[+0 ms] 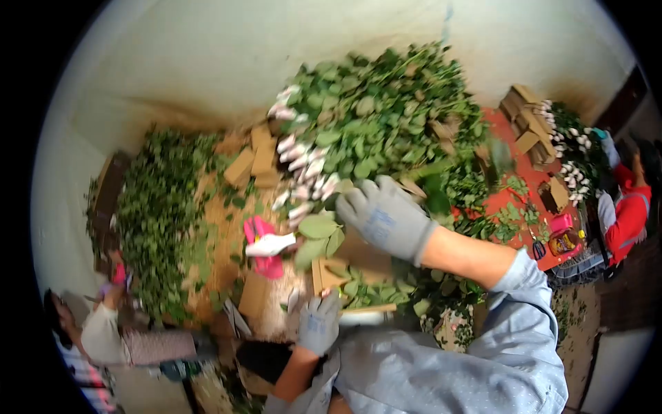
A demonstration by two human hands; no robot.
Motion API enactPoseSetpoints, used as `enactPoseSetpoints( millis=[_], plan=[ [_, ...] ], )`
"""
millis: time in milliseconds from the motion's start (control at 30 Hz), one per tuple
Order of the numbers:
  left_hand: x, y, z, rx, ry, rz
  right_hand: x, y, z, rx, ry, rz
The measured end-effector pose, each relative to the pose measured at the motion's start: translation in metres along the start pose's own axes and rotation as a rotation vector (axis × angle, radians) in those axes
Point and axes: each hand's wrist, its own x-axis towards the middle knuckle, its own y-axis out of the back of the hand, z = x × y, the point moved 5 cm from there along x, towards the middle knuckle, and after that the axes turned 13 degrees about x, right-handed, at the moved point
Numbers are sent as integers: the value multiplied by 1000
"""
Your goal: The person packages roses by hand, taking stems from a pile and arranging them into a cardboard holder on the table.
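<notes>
My right hand (387,219), in a grey glove, is over the leafy stems with its fingers curled; what they grip is hidden among leaves. Below and left of it, a rose bud in a white sleeve (271,244) with broad green leaves (318,236) lies over a pink item (261,265). My left hand (319,326), also gloved, is low at the table's near side beside a cardboard piece, fingers bent around something too small to name. A big pile of leafy stems (386,117) with sleeved buds (303,162) lies beyond both hands.
Cardboard pieces (263,155) lie left of the large pile, with another leafy pile (162,221) farther left. On the red table (514,196) are scissors (538,247), a bottle (564,241) and boxes (529,127). People are at the far left (103,331) and far right (627,214).
</notes>
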Motion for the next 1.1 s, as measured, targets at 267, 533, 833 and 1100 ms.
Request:
enactPoseSetpoints(
  millis=[267, 533, 833, 1100],
  plan=[
    [-2, -4, -1, 41, 38, -45, -105, -94, -66, 428, -179, -624],
    [0, -4, 0, 1, 4, -46, -111, -107, -67, 206, -253, -629],
    [3, -7, -1, -4, 11, -179, -35, -126, -118, 585, -180, -374],
    [4, 0, -2, -57, 39, -46, -51, -159, -105, 676, -183, -582]
  ],
)
